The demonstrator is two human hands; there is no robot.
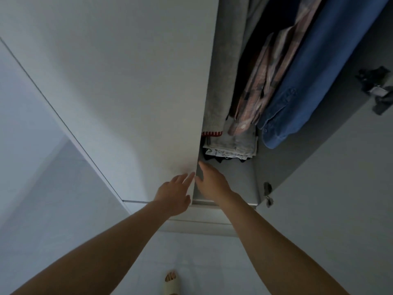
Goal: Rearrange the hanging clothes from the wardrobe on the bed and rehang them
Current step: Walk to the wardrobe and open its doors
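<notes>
At the free edge of the white wardrobe door point(131, 92), both hands meet low down, near the cabinet's bottom rail. The left hand point(174, 196) lies on the door's outer face, its fingers point(187, 177) straight and only slightly spread, tips touching the panel right at the edge and holding nothing. The right hand point(210, 182) reaches just inside the gap, its fingers point(203, 165) extended and close together beside the door's inner edge; whether they press the edge or merely hover by it cannot be told. Inside the opening hang the clothes: a grey knit sweater point(221, 86) with a red-trimmed hem nearest the door, then a plaid shirt point(261, 77), then a blue denim shirt point(314, 77). Beneath them sits a stack of folded clothes point(234, 145) on the wardrobe floor. Far right, the other door point(340, 177) stands open. A sandalled foot point(171, 283) shows on the floor below.
</notes>
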